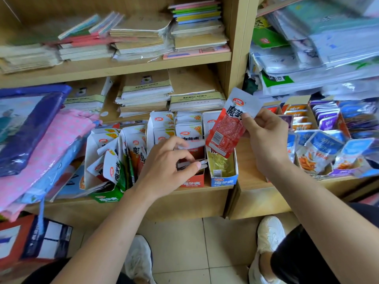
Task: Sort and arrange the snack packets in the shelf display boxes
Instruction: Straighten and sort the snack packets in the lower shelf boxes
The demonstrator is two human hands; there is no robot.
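As the left hand (166, 167) pinches boxed packets (194, 144), the right hand (264, 140) grips a red packet (225, 132) at its ten o'clock. The packet tilts.

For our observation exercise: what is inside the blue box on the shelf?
A yellow packet sits in the blue box. The red packet in the right hand covers the box's rear, so anything there is hidden.

Stacked notebooks (143, 37) on upper wooden shelf (123, 66), pink dotted bag (57, 136) at left, beige tiled floor (184, 242) below
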